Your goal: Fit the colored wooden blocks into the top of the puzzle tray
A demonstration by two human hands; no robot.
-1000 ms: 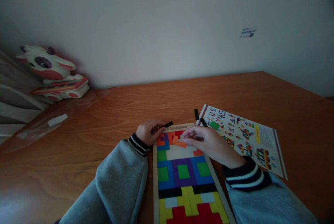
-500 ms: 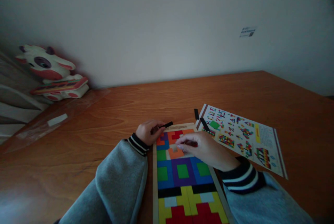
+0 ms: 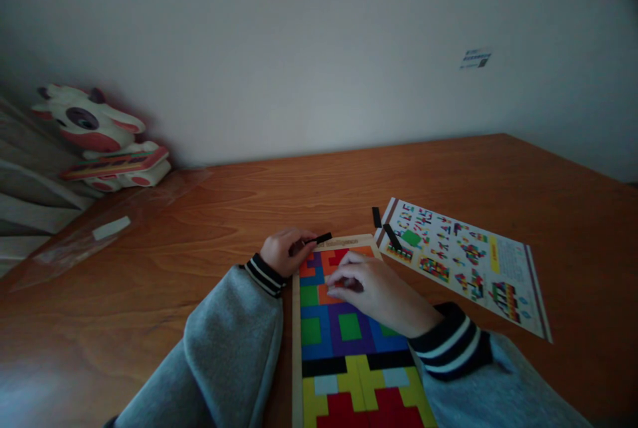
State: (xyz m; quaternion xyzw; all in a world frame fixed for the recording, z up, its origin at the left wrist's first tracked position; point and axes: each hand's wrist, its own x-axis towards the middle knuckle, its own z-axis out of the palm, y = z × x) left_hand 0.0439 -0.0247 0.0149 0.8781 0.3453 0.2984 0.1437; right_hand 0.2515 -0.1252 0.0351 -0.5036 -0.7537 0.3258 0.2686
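Note:
A wooden puzzle board (image 3: 296,355) filled with coloured block pieces lies in front of me. My left hand (image 3: 285,252), at its top left corner, pinches a short black strip (image 3: 323,238) that sticks out to the right over the top rim. Over the upper part of the board is my right hand (image 3: 373,287), its thumb and fingertips drawn together close to an orange piece (image 3: 322,295). What those fingertips hold, if anything, is hidden. The hand also covers the spot beside that piece.
A printed pattern sheet (image 3: 503,255) lies right of the board, with a green square (image 3: 411,237) and a black strip (image 3: 391,236) on it. Another black strip (image 3: 376,216) lies beside its corner. A cow toy (image 3: 112,142) stands at the far left near clear plastic (image 3: 64,248).
My right hand has moved a little left over the board and now covers the bare wooden gap seen earlier by the orange piece. The left hand stays put with the black strip.

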